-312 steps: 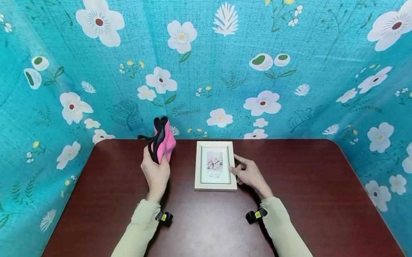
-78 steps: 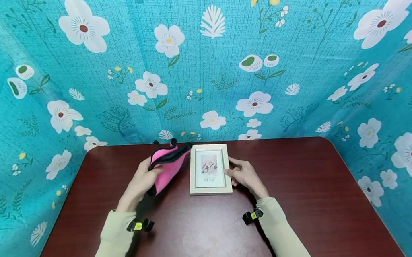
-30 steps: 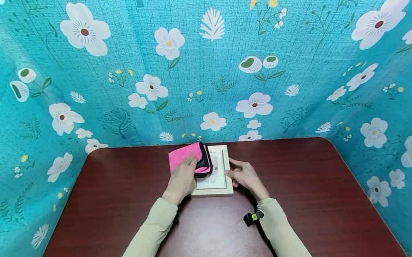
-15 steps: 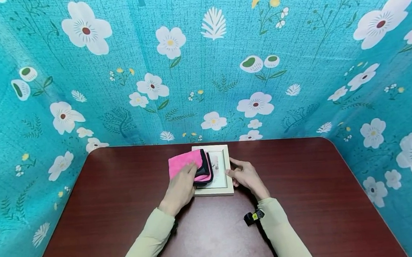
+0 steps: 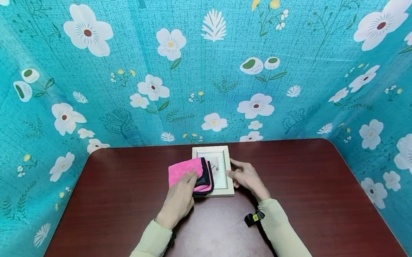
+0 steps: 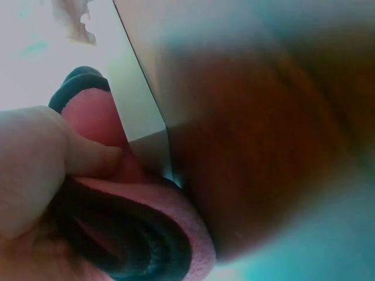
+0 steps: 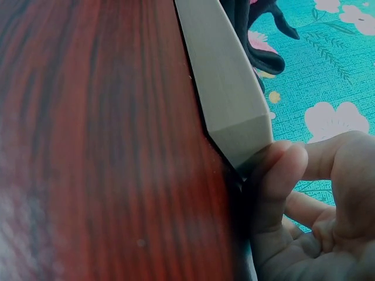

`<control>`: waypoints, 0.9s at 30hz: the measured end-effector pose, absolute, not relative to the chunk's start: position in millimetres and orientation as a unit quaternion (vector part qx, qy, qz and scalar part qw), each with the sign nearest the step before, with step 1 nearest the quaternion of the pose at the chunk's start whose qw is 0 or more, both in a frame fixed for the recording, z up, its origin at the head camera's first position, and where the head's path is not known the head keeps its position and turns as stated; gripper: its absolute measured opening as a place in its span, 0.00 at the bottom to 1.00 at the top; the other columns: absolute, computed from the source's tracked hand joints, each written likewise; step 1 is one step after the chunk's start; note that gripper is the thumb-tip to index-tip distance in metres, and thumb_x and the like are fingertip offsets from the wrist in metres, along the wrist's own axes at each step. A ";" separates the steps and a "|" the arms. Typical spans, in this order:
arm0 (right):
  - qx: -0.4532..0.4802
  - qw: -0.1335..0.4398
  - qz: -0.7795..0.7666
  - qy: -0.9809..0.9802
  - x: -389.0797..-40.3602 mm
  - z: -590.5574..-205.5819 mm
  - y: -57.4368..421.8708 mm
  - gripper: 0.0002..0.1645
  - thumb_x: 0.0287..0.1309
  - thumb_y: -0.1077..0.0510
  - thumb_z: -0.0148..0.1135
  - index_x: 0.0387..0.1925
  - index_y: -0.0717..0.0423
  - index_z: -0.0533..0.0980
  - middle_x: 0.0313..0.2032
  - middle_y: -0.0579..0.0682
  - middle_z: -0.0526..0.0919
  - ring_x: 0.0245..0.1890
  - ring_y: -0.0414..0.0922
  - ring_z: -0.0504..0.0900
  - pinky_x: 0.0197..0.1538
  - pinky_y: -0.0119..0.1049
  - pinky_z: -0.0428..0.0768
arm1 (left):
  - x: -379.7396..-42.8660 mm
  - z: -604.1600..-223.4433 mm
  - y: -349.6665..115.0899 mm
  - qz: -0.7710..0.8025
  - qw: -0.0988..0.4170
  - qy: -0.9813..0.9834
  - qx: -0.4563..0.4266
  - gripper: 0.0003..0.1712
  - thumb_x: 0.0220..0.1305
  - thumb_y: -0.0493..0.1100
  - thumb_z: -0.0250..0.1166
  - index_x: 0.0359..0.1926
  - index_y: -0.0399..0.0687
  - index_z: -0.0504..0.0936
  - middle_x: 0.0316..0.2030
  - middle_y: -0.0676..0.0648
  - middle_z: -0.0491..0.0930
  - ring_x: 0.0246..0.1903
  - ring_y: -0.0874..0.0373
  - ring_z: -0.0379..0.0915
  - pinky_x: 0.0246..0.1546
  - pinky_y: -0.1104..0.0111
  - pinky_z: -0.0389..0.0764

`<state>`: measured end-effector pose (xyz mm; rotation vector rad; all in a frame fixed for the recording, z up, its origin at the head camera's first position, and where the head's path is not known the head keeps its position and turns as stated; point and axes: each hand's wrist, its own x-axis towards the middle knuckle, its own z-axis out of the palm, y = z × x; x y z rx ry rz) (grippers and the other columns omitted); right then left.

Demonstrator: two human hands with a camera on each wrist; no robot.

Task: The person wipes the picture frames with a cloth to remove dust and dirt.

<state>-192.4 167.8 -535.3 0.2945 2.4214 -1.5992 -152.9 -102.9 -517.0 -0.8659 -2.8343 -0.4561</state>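
Note:
A light-coloured picture frame [image 5: 223, 192] lies face up on the table in the head view. A folded pink cloth with black edging [image 5: 184, 170] covers its left part and overhangs its left side. My left hand [image 5: 178, 197] holds this cloth against the frame; in the left wrist view, the thumb presses into the pink cloth [image 6: 94, 117] beside the frame's corner [image 6: 135, 111]. My right hand [image 5: 248, 178] grips the frame's right edge. In the right wrist view, the thumb and fingers of that hand [image 7: 316, 205] pinch the frame [image 7: 228, 76] near a corner. Part of the picture is hidden.
The dark red-brown wooden table [image 5: 298, 190] has rounded far corners. Behind and beside it hangs a turquoise curtain with white flowers [image 5: 286, 37]. A black strap with a camera [image 5: 253, 217] sits on the right wrist.
My left hand has brought the cloth from the left onto the frame, then slid it down toward the frame's near edge. The right hand keeps its hold on the frame.

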 end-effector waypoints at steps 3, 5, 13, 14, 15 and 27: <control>0.101 0.114 -0.541 0.827 -192.4 -535.4 167.5 0.40 0.67 0.57 0.70 0.79 0.49 0.70 0.16 0.46 0.75 0.16 0.41 0.77 0.25 0.34 0.78 | -149.1 -516.2 -104.5 -0.157 0.064 -0.942 -0.289 0.35 0.57 0.25 0.69 0.69 0.32 0.77 0.70 0.35 0.77 0.69 0.42 0.77 0.66 0.52 0.80; 0.101 0.114 -0.541 0.827 -192.6 -535.6 167.4 0.40 0.67 0.57 0.70 0.78 0.49 0.70 0.16 0.46 0.75 0.15 0.40 0.76 0.25 0.34 0.77 | -146.3 -515.8 -105.9 -0.160 0.060 -0.942 -0.290 0.37 0.56 0.25 0.69 0.69 0.33 0.76 0.70 0.35 0.77 0.69 0.42 0.76 0.67 0.52 0.79; 0.099 0.113 -0.540 0.828 -192.3 -535.6 166.5 0.40 0.67 0.57 0.70 0.78 0.49 0.70 0.16 0.47 0.76 0.15 0.41 0.76 0.24 0.34 0.78 | -129.5 -514.4 -113.1 -0.167 0.062 -0.937 -0.299 0.38 0.54 0.24 0.66 0.69 0.34 0.76 0.70 0.36 0.77 0.69 0.42 0.76 0.66 0.53 0.80; 0.099 0.114 -0.542 0.827 -191.9 -535.6 166.3 0.40 0.67 0.57 0.70 0.78 0.48 0.70 0.16 0.47 0.76 0.15 0.41 0.77 0.24 0.34 0.78 | -126.9 -514.1 -113.6 -0.165 0.064 -0.937 -0.300 0.38 0.54 0.24 0.66 0.69 0.34 0.76 0.70 0.36 0.77 0.69 0.42 0.76 0.66 0.53 0.80; 0.100 0.115 -0.544 0.825 -191.9 -535.7 166.3 0.40 0.67 0.56 0.70 0.78 0.47 0.70 0.16 0.47 0.76 0.16 0.41 0.77 0.25 0.35 0.78 | -124.5 -513.9 -114.2 -0.164 0.067 -0.936 -0.303 0.37 0.54 0.24 0.65 0.69 0.34 0.76 0.69 0.36 0.77 0.69 0.42 0.76 0.66 0.53 0.80; 0.081 0.106 -0.533 0.835 -190.1 -536.5 168.5 0.38 0.67 0.57 0.70 0.77 0.48 0.72 0.16 0.47 0.77 0.15 0.41 0.76 0.23 0.34 0.77 | -99.9 -506.0 -117.5 -0.180 0.080 -0.925 -0.325 0.40 0.45 0.22 0.63 0.65 0.32 0.78 0.65 0.34 0.81 0.65 0.40 0.80 0.64 0.50 0.81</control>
